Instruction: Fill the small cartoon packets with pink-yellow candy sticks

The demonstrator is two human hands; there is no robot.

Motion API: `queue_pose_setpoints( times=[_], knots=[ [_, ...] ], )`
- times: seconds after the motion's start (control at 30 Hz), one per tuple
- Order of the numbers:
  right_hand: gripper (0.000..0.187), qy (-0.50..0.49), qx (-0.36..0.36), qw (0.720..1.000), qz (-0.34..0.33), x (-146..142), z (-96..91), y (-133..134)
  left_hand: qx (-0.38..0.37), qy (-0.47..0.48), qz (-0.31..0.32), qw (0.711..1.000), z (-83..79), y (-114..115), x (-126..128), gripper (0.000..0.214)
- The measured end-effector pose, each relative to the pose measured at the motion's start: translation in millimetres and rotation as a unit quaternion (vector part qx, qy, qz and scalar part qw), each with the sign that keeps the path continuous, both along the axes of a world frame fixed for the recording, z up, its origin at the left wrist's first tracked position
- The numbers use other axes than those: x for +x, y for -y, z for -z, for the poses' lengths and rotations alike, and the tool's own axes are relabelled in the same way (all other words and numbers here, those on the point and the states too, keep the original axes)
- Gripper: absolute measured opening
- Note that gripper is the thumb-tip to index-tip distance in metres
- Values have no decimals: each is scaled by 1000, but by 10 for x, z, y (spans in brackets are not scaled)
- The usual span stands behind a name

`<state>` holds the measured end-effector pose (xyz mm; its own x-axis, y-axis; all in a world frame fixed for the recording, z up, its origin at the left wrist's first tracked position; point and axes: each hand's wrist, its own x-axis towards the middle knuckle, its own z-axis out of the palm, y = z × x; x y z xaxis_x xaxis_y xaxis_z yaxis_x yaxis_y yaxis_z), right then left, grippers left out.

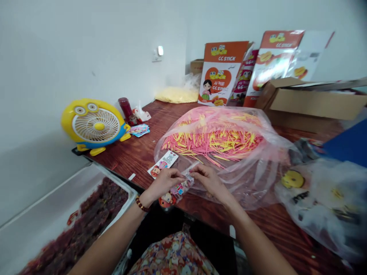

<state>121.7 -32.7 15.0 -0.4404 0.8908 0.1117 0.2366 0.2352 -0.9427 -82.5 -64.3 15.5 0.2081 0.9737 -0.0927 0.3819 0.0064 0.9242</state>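
Near the front edge of the table, my left hand (169, 181) pinches the upper part of a small clear plastic packet (181, 188) printed with a cartoon figure. On the packet's other side, my right hand (207, 177) pinches its top edge. What lies inside the packet is too small to make out. Just beyond my left hand lies a flat printed card (166, 160) with similar cartoon art. Behind both hands a large clear plastic bag (252, 191) lies spread, holding a heap of thin pink and yellow sticks (212, 139).
A yellow fan (99, 126) stands at the table's left, beside a stack of cards (140, 130) and a dark red bottle (125, 107). CC Stick boxes (219, 72) and an open carton (312, 103) line the back. A plastic bag (321, 202) lies at right.
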Motion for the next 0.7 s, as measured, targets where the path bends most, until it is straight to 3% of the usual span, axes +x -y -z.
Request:
queue_pose_setpoints(
  times=[0.33,0.53,0.7],
  knots=[
    [31,56,-27,998,-10,265,147,42,-67,27,47,996,144,-24,178,29],
    [8,14,-59,998,-9,292,213,-102,-65,3,51,997,214,-127,264,27],
    [23,40,-84,996,-12,360,221,-179,-97,4,73,993,217,-218,309,33]
  ],
)
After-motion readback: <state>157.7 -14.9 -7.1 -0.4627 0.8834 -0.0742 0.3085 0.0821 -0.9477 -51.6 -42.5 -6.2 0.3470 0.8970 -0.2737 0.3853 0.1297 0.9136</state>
